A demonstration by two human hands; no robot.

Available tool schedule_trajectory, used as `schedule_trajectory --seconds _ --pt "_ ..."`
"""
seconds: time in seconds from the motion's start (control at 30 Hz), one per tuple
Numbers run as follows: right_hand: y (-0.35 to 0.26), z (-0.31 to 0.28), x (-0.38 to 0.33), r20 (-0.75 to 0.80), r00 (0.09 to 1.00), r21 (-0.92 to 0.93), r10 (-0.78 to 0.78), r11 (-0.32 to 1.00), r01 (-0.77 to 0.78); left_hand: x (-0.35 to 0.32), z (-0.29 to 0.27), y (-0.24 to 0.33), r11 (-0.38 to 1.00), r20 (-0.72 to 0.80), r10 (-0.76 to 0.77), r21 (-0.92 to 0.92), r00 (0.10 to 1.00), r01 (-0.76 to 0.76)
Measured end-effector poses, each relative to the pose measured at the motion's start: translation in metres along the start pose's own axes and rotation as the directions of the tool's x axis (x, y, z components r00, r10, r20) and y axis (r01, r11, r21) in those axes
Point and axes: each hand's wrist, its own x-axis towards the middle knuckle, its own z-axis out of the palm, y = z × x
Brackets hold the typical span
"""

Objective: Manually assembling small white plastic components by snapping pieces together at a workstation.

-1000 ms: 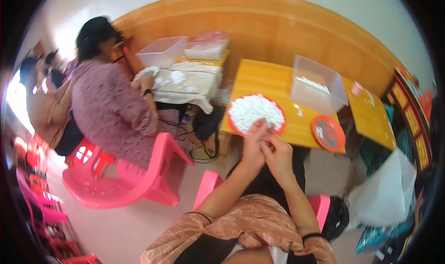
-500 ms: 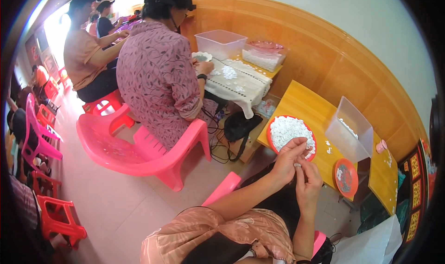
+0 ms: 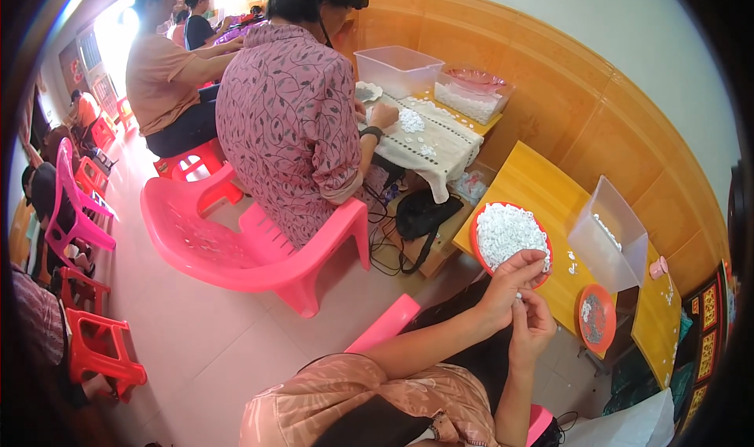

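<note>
Desk: What has just changed?

Field: The view has been swung to the left since a second ago, and the plate (image 3: 475, 244) is now seen farther right. The left hand (image 3: 505, 288) and right hand (image 3: 536, 321) are still held together at the plate's near edge. By that, the handling is judged uninterrupted.

Desk: What is held?

Field: A small white piece (image 3: 519, 296) is seen where the fingers of both hands meet, just short of the plate. The fingers are brought close rather than spread, the left forefinger raised; by which hand the piece is gripped cannot be told.

Desk: And its look?

Field: Pale and tiny, too small for its outline to be made out. Similar white bits are heaped in a pile (image 3: 509, 231) on the plate, and a few loose ones (image 3: 572, 263) are scattered right of it on the yellow table (image 3: 538, 180).

Desk: What else is shown?

Field: To the plate's right, a clear bin (image 3: 601, 247); right and nearer, an orange dish (image 3: 600, 293) holding greyish matter. Left of the plate, a co-worker (image 3: 287, 133) is seated.
</note>
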Motion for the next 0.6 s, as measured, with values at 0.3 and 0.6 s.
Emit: schedule_trajectory --seconds 0.3,0.6 --pt "-0.013 -0.013 0.000 -0.126 0.992 0.008 0.021 1.000 -0.020 -0.004 0.006 0.001 0.999 -0.003 -0.039 -0.006 0.999 0.039" --pt "-0.017 -0.034 0.038 -0.099 0.949 0.432 0.299 0.872 -0.229 -0.004 0.008 0.005 0.926 0.060 0.114 0.356 0.992 -0.128"
